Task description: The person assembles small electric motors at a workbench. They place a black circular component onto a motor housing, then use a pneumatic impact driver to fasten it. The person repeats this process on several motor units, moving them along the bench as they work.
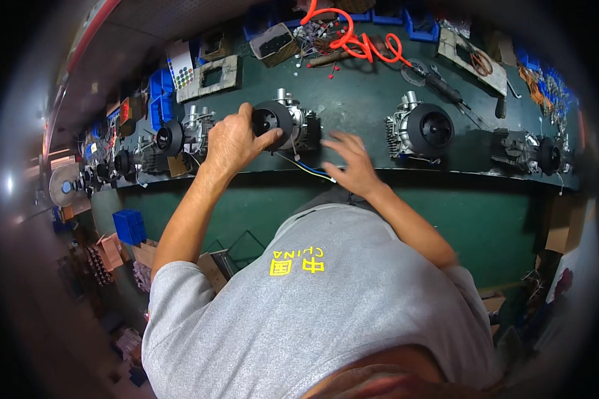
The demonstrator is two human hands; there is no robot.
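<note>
A long green bench (366, 106) curved across the far side, and a person in a grey shirt (313, 312) leaned over it from the near edge. Several grey-and-black motors sat in a row on the bench: one (422, 130) to the right, another (529, 151) farther right, one (183, 135) to the left, with more trailing off left. The middle motor (289, 123) stood at the bench's near edge, right in front of the person. The left hand (236, 141) lay on its black round housing, fingers wrapped around the rim and thumb along its lower side, gripping it. The right hand (349, 163) hovered just right of that motor, blurred, fingers spread open and holding nothing. An orange coiled hose (353, 40) lay at the far edge, beside blue bins (160, 96) at the far left.
</note>
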